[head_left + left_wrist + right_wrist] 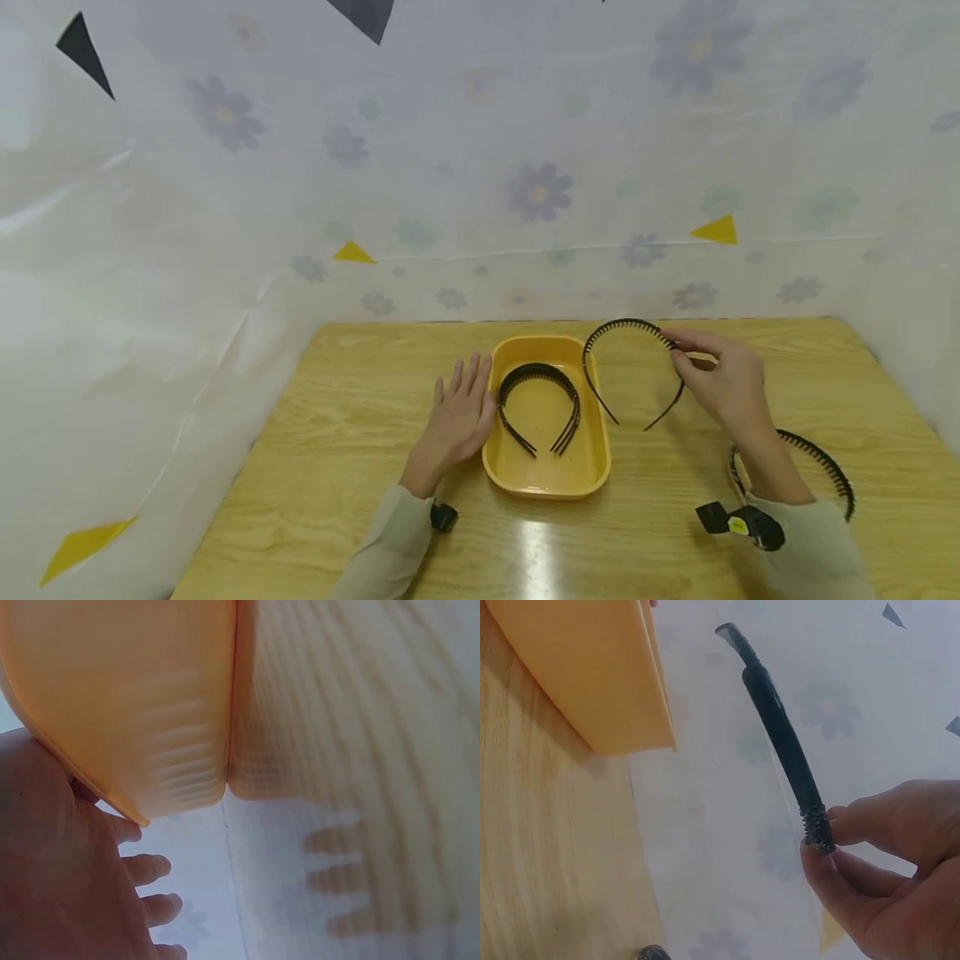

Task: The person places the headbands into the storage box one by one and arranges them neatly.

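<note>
Between thumb and fingers my right hand (pixel 722 377) pinches a black toothed headband (pixel 630 322) by its right side, raised above the table just right of the yellow tray (pixel 547 492). In the right wrist view the same headband (pixel 784 742) appears edge-on, its teeth near the fingertips. Inside the tray lie several black headbands (pixel 536 369), nested together with their ends toward me. My left hand (pixel 459 417) rests against the tray's left rim, fingers straight and spread. The left wrist view shows this hand (pixel 82 862) along the tray's edge (pixel 97 787).
Another black headband (pixel 825 467) lies on the wooden table (pixel 360 433) at the right, partly hidden under my right forearm. A pale flowered sheet (pixel 480 167) with yellow and dark triangles stands behind the table and along its sides.
</note>
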